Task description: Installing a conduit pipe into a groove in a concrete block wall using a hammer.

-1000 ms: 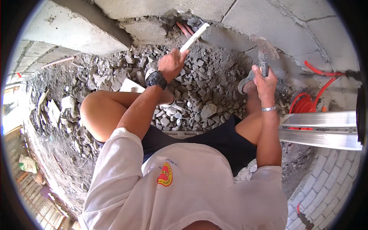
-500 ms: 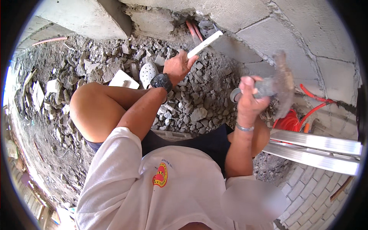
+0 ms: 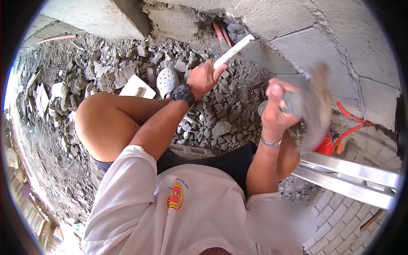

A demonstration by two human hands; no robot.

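My left hand [image 3: 202, 80], with a black watch at its wrist, is wrapped round a white flat-looking rod [image 3: 234, 51]. The rod slants up and right, its far end close to the broken lower edge of the block wall [image 3: 284, 55]; whether it touches cannot be made out. My right hand [image 3: 278, 108] is raised at the right and closed on a hammer [image 3: 318, 106], whose long brownish head is smeared by motion. Below both hands lies grey rubble [image 3: 221, 127].
Red conduits [image 3: 222, 34] stick out of a hole under the wall. A white clog [image 3: 167, 80] is on my foot beside a pale tile piece [image 3: 137, 87]. At the right are a red coiled hose [image 3: 325, 144] and an aluminium ladder [image 3: 348, 170].
The blurred hammer in my right hand has tilted and shifted slightly. My left hand keeps its grip on the rod. The whole view has moved a little.
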